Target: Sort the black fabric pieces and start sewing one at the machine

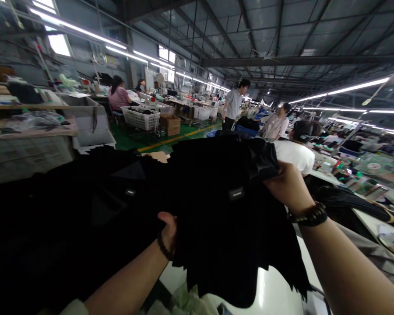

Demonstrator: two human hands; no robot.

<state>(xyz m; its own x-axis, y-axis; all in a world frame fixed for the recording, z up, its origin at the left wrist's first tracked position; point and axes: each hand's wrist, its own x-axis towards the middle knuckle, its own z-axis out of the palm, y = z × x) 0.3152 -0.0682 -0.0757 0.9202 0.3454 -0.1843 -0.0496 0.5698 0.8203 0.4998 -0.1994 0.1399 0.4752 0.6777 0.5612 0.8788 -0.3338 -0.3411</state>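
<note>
A stack of black fabric pieces (216,236) hangs between my two hands, with a small dark label (237,193) sewn on the top piece. My right hand (287,183) grips the upper right corner, where a shinier black bundle (261,157) is bunched up. On the left edge, my left hand (169,227) has its thumb on top and its fingers hidden under the cloth. More black fabric (68,218) lies in a wide pile at the left, a second small label (130,192) showing on it. Both wrists wear beaded bracelets.
Below the cloth is a white tabletop (279,288) with pale crumpled fabric (190,302). A person in a white shirt (293,153) sits close ahead on the right, near sewing machines. Another person (234,103) stands in the aisle. A white basket (141,118) and a brown box (170,124) stand beyond.
</note>
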